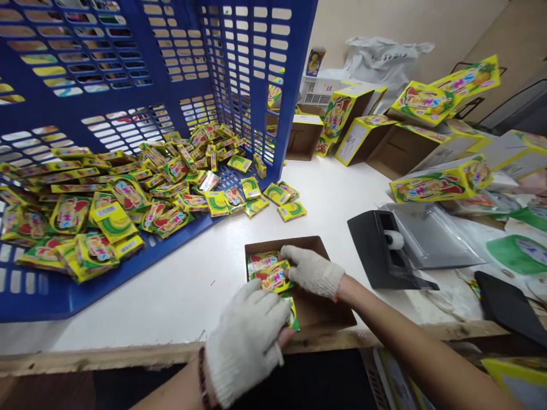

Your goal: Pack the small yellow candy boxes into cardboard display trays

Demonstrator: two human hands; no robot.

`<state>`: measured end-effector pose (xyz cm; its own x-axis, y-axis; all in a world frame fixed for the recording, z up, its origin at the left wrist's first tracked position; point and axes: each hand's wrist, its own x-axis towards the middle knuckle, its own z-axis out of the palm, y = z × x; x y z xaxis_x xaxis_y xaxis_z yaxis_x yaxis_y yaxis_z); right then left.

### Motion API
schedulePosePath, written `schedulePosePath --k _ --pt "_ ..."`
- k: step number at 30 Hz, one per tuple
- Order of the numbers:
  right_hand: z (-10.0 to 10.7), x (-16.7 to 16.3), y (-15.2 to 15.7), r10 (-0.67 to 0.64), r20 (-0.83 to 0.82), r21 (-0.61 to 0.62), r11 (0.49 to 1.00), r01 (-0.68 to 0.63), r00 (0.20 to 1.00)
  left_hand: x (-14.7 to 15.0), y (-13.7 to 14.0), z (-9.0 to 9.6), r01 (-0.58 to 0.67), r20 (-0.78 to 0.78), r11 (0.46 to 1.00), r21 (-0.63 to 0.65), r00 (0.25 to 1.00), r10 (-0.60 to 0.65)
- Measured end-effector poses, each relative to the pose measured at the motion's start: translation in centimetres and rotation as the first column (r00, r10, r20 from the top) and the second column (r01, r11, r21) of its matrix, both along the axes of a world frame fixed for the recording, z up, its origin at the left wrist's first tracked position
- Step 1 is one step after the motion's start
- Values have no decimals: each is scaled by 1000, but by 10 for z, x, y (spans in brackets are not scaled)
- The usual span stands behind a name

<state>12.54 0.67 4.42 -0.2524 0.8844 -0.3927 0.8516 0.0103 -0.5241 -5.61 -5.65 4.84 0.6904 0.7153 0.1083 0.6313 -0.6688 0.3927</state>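
Observation:
An open brown cardboard box stands at the table's front edge, with small yellow-green candy packets lying in its left part. My right hand, in a white knit glove with bare fingertips, reaches into it, its fingers closed on a candy packet printed with red fruit. My left hand, gloved likewise, lies over the box's near left corner. Its fingers curl around another candy packet, partly hidden by the hand.
A tipped blue plastic crate at left spills many candy packets onto the white table. Several loose packets lie past its edge. Yellow display cartons pile up at back right. A black tape dispenser stands right of the box, beside clear plastic bags.

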Motion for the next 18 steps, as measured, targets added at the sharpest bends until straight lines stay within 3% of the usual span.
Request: schedulePosePath --k 2,4,7,10,12,14,16,18 --pt "-12 -7 -2 71 87 -29 997 -69 994 -20 -7 -7 -148 231 988 46 964 134" --pt "-20 -13 -7 129 191 -22 992 -127 973 -36 -13 -17 -289 330 957 37 907 261" --pt "-21 -17 -16 213 312 -13 975 -220 926 -49 -17 -34 -289 315 957 -15 907 279" --pt "-10 -17 -17 302 334 -55 952 -302 893 -52 -2 -46 -336 314 942 13 895 315" --pt "1 -12 -5 305 277 -16 950 -313 911 -54 27 -48 -416 338 904 96 868 364" --pt "10 -2 19 224 192 137 958 -252 956 -57 69 -43 -452 302 872 188 871 387" --pt "14 12 54 124 177 309 935 -174 977 -61 117 -37 -453 122 853 258 891 437" --pt "11 24 91 106 328 355 907 -226 939 -66 161 -31 -466 -111 825 320 846 521"
